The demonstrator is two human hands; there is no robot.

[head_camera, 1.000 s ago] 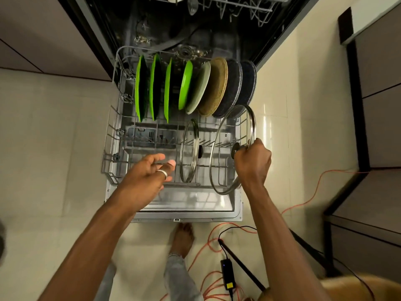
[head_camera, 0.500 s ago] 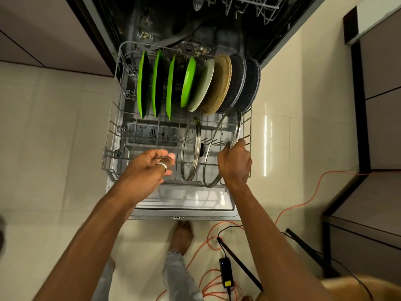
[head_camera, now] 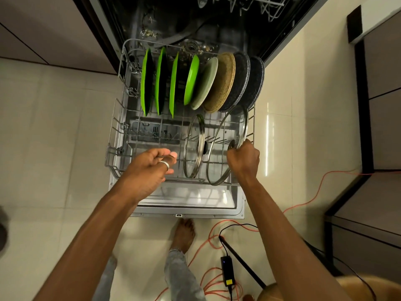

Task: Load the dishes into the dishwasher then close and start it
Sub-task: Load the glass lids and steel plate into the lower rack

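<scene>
The dishwasher [head_camera: 227,25] stands open over a pale tiled floor [head_camera: 54,127], its door [head_camera: 188,211] folded down flat. The lower rack [head_camera: 115,127] is pulled out over the door.

Along the rack's back edge a row of plates stands on edge. From the left there are four bright green plates [head_camera: 145,83], then a pale green plate [head_camera: 206,83], a tan speckled plate [head_camera: 223,83] and two dark speckled plates [head_camera: 240,81] at the back right corner.

In front of them, by the rack's right edge, a large glass lid [head_camera: 223,135] stands tilted on its rim, its lower edge down among the tines near the front right corner. A small glass lid [head_camera: 194,148] stands upright just to its left, apart from it.

The right hand [head_camera: 244,158] has its grip clamped on the large glass lid, fingers curled around the knob and rim. The left hand [head_camera: 149,168] hovers over the front edge of the rack left of the small lid, its grip loosely curled and holding nothing.

A bare foot [head_camera: 184,235] stands on the floor below the door's front edge. An orange cable [head_camera: 303,200] loops across the tiles to the right, beside a black power adapter [head_camera: 226,272]. A silver ring [head_camera: 164,164] sits on a left finger.
</scene>
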